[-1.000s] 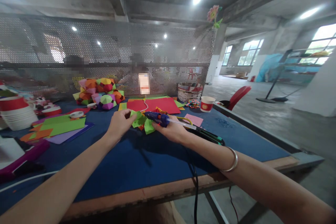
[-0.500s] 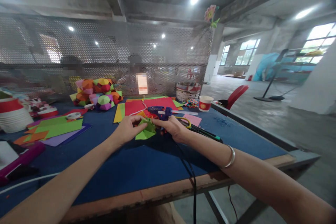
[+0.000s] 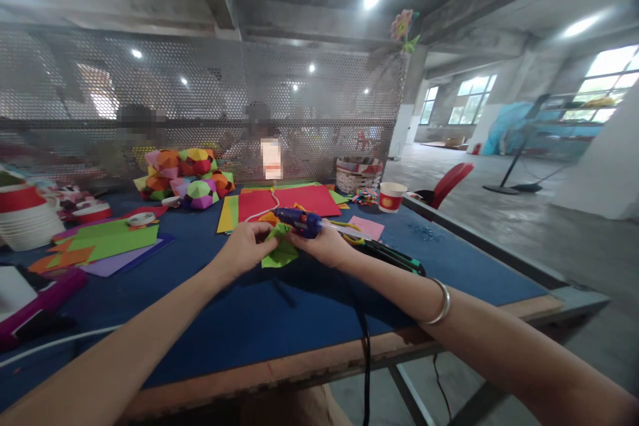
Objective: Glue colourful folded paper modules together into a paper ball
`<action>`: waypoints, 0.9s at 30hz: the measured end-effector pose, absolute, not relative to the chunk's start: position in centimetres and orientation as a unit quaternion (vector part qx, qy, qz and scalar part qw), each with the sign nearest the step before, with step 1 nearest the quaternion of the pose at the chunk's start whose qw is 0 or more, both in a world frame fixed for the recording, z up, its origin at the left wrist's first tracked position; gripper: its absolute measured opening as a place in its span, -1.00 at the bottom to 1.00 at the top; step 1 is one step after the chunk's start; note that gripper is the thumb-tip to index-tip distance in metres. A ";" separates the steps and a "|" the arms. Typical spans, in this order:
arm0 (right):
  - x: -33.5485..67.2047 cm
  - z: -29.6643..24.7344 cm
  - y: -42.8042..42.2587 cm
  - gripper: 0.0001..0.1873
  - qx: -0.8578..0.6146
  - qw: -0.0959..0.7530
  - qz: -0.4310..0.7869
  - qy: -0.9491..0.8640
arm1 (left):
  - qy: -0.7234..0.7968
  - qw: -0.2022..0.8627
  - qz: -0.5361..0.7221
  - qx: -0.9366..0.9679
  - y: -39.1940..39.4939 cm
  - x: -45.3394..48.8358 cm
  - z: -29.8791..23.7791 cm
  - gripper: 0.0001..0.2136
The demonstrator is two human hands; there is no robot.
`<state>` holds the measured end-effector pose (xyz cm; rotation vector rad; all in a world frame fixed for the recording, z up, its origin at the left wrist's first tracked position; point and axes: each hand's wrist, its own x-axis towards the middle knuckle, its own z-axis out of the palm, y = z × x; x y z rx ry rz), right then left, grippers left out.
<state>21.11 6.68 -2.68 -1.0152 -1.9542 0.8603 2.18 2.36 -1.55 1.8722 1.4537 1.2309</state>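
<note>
My left hand [image 3: 245,246] is closed on a folded green paper piece [image 3: 280,249], its thumb and fingers pinching the upper left side. In my right hand [image 3: 327,244] is a blue glue gun [image 3: 299,221], held with its nozzle toward the left, just above the green paper. A clear glue stick pokes out of its rear. The right fingertips come up against the paper's right side; the grip around the handle is partly hidden. Orange paper shows just behind the green piece. A black cord hangs from below the right hand over the table's front edge.
Red paper sheets [image 3: 294,201] lie behind my hands. Folded paper balls [image 3: 192,180] stand at back left, near stacked paper cups [image 3: 24,216]. A woven basket [image 3: 358,175], a red-and-white cup [image 3: 392,197] and a green-black cutter [image 3: 399,258] are to the right.
The glue gun has tilted and shifted slightly left and down, with its nozzle nearer the left hand. The green paper has turned a little between my hands.
</note>
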 end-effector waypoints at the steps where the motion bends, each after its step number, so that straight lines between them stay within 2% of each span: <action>1: 21.1 -2.7 6.7 -0.82 -0.399 0.382 0.298 -0.779 | 0.525 0.255 0.441 0.682 2.3 2.2 -1.5 -0.83; 4: 21.0 -2.7 6.6 -0.78 -0.400 0.389 0.232 -0.797 | 0.524 0.299 0.434 0.669 2.2 2.4 -1.4 -0.83; 10: 21.1 -2.1 5.9 -0.75 -0.369 0.390 0.231 -0.811 | 0.528 0.361 0.439 0.631 2.2 2.6 -1.4 -0.84; 17: 21.0 -2.5 6.1 -0.76 -0.386 0.389 0.235 -0.803 | 0.533 0.341 0.430 0.644 2.6 2.2 -1.8 -0.87; 21: 20.8 -2.5 6.3 -0.82 -0.406 0.410 0.330 -0.747 | 0.542 0.312 0.430 0.652 2.5 2.1 -1.5 -0.86; 24: 20.8 -2.3 6.4 -0.75 -0.400 0.431 0.437 -0.681 | 0.560 0.286 0.439 0.642 2.2 2.3 -1.0 -0.81; 27: 20.7 -2.2 6.5 -0.76 -0.378 0.460 0.494 -0.634 | 0.566 0.294 0.463 0.616 1.8 2.6 -0.4 -0.76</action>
